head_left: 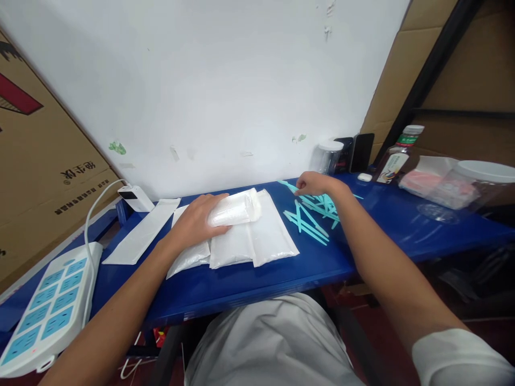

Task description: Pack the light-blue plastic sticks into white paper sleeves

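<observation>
My left hand (201,221) is closed around a small white packet (235,208), thumb below it and fingers along its upper edge. The packet has a frayed-looking right end and rests over several flat white pouches (273,236) laid side by side. My right hand (316,184) is above a loose pile of thin teal sticks (308,228). Its fingertips are pinched together at a teal stick (286,186) at the pile's upper left. The forearm hides part of the pile, and the sticks' exact kind cannot be made out.
A long white strip (142,233) lies left on the blue table (249,289). Beside it are a white device (135,198) and a power strip (52,305). A clear jar (328,158), a phone (362,153), a bottle (396,155) and a lidded tub (478,182) stand right.
</observation>
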A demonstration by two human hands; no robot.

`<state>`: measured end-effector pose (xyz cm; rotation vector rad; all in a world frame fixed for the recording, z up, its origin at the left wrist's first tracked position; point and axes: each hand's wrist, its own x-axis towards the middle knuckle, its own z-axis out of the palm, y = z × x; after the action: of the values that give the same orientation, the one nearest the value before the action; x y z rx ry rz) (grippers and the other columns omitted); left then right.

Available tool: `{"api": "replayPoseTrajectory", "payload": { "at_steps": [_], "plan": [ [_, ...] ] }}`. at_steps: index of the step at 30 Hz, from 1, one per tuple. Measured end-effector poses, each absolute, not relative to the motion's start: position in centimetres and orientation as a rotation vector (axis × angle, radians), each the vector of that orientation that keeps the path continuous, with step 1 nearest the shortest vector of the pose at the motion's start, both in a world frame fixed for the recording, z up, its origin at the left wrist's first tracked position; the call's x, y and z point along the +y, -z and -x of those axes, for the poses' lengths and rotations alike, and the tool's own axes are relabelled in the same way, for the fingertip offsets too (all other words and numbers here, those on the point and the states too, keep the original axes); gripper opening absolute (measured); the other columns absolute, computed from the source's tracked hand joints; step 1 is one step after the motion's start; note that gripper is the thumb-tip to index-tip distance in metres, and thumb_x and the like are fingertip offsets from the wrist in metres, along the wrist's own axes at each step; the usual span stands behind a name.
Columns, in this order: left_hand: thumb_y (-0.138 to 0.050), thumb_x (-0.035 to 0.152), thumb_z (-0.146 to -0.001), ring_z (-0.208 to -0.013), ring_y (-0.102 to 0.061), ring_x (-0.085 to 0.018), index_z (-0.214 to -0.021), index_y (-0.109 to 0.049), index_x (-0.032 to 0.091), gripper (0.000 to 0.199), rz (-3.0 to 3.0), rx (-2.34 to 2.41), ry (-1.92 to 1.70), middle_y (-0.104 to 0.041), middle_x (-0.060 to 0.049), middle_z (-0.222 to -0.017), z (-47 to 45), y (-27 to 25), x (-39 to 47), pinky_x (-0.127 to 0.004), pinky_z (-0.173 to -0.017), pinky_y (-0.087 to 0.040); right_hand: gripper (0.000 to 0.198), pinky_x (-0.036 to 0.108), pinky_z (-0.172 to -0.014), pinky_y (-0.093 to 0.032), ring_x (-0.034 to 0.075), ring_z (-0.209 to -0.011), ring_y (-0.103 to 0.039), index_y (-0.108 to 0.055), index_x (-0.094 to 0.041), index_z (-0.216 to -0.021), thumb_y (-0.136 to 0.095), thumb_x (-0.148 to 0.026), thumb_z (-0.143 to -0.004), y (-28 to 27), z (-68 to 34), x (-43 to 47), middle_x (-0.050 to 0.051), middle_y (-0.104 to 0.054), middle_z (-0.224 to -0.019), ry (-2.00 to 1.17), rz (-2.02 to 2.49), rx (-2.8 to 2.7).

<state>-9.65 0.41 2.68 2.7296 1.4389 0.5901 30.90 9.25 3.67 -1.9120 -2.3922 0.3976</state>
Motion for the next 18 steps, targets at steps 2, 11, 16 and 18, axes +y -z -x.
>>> {"api": "replayPoseTrajectory", "payload": {
  "at_steps": [2, 11, 16, 18],
  "plan": [
    [-0.074, 0.054, -0.085, -0.132, -0.056, -0.037, -0.158, -0.046, 0.030, 0.081, -2.737, 1.442, -0.593, -0.063, -0.009, -0.143, 9.7, -2.6, 0.5, -0.051, -0.109, -0.047, 0.023, 0.032, -0.065, -0.041, 0.019, -0.070, -0.059, -0.077, -0.017, -0.083, -0.073, -0.039, -0.091, -3.9, -30.8, 9.1, 0.007, -0.070, -0.079, -0.378, 1.898, -2.369],
    [-0.072, 0.056, -0.087, -0.132, -0.056, -0.036, -0.157, -0.046, 0.031, 0.079, -2.743, 1.433, -0.596, -0.063, -0.009, -0.143, 9.7, -2.4, 0.6, -0.051, -0.109, -0.047, 0.030, 0.034, -0.069, -0.049, 0.022, -0.071, -0.064, -0.070, -0.017, -0.066, -0.082, -0.038, -0.082, -4.5, -31.1, 8.1, 0.010, -0.072, -0.078, -0.731, 2.227, -2.336],
    [-0.072, 0.057, -0.087, -0.129, -0.058, -0.037, -0.156, -0.049, 0.030, 0.078, -2.732, 1.441, -0.580, -0.065, -0.010, -0.139, 9.7, -2.4, 0.7, -0.052, -0.107, -0.047, 0.042, 0.035, -0.067, -0.047, 0.020, -0.064, -0.059, -0.062, -0.018, -0.055, -0.075, -0.043, -0.086, -4.2, -29.9, 7.9, 0.008, -0.065, -0.068, -0.748, 2.205, -2.432],
    [-0.071, 0.058, -0.087, -0.129, -0.058, -0.038, -0.156, -0.048, 0.030, 0.078, -2.728, 1.443, -0.571, -0.065, -0.010, -0.139, 9.7, -2.4, 0.6, -0.052, -0.106, -0.047, 0.039, 0.034, -0.065, -0.045, 0.021, -0.065, -0.059, -0.062, -0.018, -0.057, -0.075, -0.043, -0.084, -3.9, -29.5, 8.1, 0.007, -0.062, -0.067, -0.694, 2.207, -2.473]
  ]
}}
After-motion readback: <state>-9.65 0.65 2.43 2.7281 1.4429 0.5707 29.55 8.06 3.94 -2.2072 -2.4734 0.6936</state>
